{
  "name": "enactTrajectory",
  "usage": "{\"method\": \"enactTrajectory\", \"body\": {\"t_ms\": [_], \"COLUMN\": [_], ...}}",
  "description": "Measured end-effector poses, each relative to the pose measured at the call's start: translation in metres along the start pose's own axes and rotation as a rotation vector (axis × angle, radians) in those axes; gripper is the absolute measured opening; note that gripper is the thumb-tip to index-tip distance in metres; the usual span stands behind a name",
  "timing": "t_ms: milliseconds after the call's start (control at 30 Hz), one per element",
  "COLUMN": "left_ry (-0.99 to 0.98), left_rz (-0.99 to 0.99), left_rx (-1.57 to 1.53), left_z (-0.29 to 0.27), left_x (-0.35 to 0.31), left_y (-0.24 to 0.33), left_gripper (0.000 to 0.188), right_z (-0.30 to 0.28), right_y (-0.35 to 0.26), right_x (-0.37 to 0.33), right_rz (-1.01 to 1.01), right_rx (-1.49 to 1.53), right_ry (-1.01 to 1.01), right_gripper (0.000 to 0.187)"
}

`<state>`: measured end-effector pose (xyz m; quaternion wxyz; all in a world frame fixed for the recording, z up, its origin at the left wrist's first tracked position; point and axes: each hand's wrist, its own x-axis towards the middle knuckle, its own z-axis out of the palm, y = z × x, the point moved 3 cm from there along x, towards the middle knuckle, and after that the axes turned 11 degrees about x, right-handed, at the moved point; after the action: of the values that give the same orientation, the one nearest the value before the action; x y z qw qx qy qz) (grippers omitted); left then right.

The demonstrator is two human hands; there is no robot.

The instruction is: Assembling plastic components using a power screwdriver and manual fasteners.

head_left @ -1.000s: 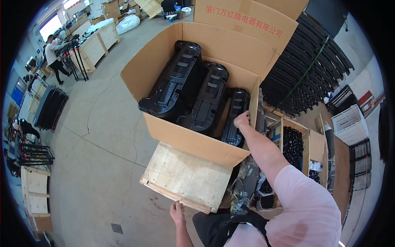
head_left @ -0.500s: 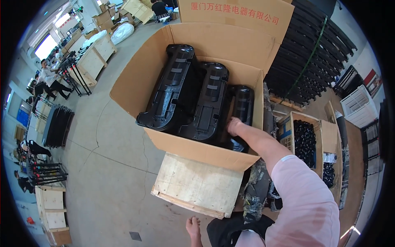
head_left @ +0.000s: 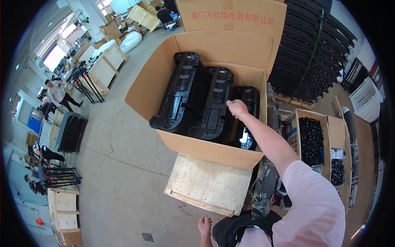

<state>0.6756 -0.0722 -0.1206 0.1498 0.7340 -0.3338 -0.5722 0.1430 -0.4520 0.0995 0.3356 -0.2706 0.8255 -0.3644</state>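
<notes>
A right hand point(head_left: 238, 108) with curled fingers at the middle black housing point(head_left: 219, 88) in an open carton point(head_left: 205, 150).
Whether the fingers grip its edge or only rest there cannot be told; the narrow black housing point(head_left: 249, 97) stands just beside, the largest black housing point(head_left: 181, 92) to the left. Below the carton is a plywood platform point(head_left: 210, 179), and near its front edge the person's left hand point(head_left: 205, 225) hangs loosely curled.

- Past the carton's point(head_left: 205, 149) left edge, you have cracked grey floor point(head_left: 123, 177).
- Beyond its far left corner, you see a white pillar point(head_left: 85, 17) and bright opening point(head_left: 53, 58).
</notes>
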Motion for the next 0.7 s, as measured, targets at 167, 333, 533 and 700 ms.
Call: {"method": "enactTrajectory", "body": {"t_ms": [167, 333, 533, 700], "left_ry": [-0.023, 0.006, -0.029, 0.007], "left_rz": [0.064, 0.030, -0.022, -0.025], "left_rx": [-0.002, -0.011, 0.041, 0.042], "left_z": [0.007, -0.005, -0.008, -0.021], "left_x": [-0.003, -0.010, -0.012, -0.013], "left_y": [0.016, -0.006, -0.028, -0.020], "left_gripper": [0.039, 0.039, 0.036, 0.036], "right_z": [0.025, 0.030, 0.030, 0.042], "right_y": [-0.020, -0.027, -0.028, -0.046], "right_x": [-0.018, -0.029, -0.025, -0.044], "right_rz": [-0.016, -0.011, -0.132, -0.196], "right_rx": [-0.143, -0.066, -0.190, -0.088], "right_ry": [0.122, 0.191, 0.255, 0.223], "right_gripper": [0.048, 0.044, 0.043, 0.052]}}
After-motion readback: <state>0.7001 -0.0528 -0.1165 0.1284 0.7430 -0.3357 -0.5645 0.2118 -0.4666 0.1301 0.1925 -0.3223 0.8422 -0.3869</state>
